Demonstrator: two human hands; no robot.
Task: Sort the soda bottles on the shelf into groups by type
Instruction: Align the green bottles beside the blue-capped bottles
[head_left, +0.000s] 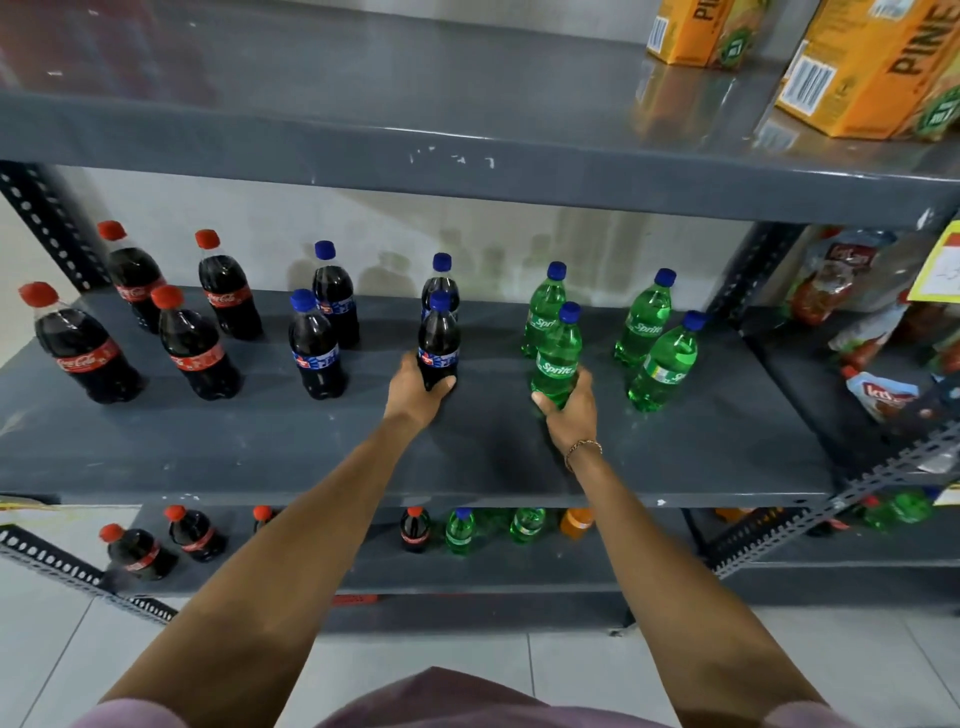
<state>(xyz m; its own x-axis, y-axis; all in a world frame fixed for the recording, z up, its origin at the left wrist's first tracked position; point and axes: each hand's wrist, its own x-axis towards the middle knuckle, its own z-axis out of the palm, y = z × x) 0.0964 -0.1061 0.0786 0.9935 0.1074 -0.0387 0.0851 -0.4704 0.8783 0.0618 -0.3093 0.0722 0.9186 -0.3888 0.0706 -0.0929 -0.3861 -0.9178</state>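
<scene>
On the grey middle shelf (260, 447) stand several red-capped Coca-Cola bottles (195, 345) at the left, several blue-capped dark cola bottles (316, 348) in the middle, and several green Sprite bottles (644, 319) at the right. My left hand (415, 397) grips the base of a blue-capped dark cola bottle (439, 338) standing upright on the shelf. My right hand (569, 410) holds the lower part of a green Sprite bottle (557, 358), also upright. Another dark cola bottle stands right behind the one in my left hand.
The upper shelf (467, 156) overhangs close above the bottle caps and carries orange juice cartons (872, 73). Red sauce pouches (878, 395) fill the neighbouring shelf at the right. The lower shelf (519, 571) holds more mixed soda bottles. A perforated metal post (47, 218) stands at the left.
</scene>
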